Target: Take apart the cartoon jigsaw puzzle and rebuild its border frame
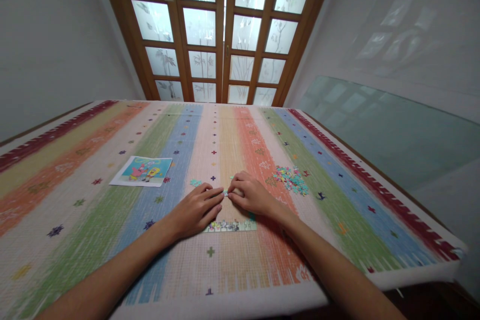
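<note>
Left hand and right hand met fingertip to fingertip, pinching small teal cardboard puzzle piece together, above assembled puzzle strip near striped cloth-covered table front edge. Loose teal piece heap toward right edge.

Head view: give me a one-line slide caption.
Left hand and right hand pinch a small puzzle piece above an assembled strip on a striped tablecloth.

We see our left hand and right hand bare, no rings, watch or gloves, and both forearms uncovered with no sleeves in view.
</note>
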